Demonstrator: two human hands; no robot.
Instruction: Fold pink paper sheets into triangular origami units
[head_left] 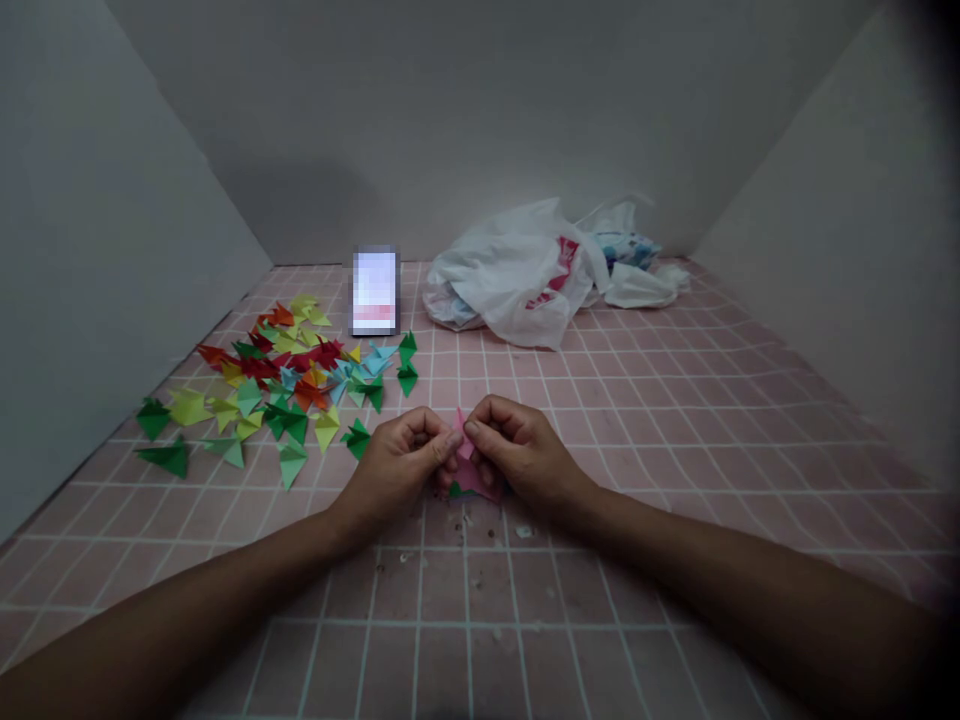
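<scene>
A small pink folded paper (463, 447) is pinched between my two hands, its pointed tip showing upward between the fingertips. My left hand (409, 455) is closed on its left side, thumb against the curled index finger. On the other side my right hand (521, 450) pinches it the same way. Below the fingers lies more pink paper (478, 482), with a bit of green at its lower left edge; I cannot tell whether it is a separate sheet. A dark green folded paper crane (357, 438) rests just left of my left hand.
Several folded paper cranes (281, 418) in red, orange, yellow, green and blue spread over the left of the pink checked tablecloth (645, 400). Behind them a lit phone (374, 290) stands upright. White plastic bags (517, 270) lie at the back. Walls (480, 120) enclose three sides.
</scene>
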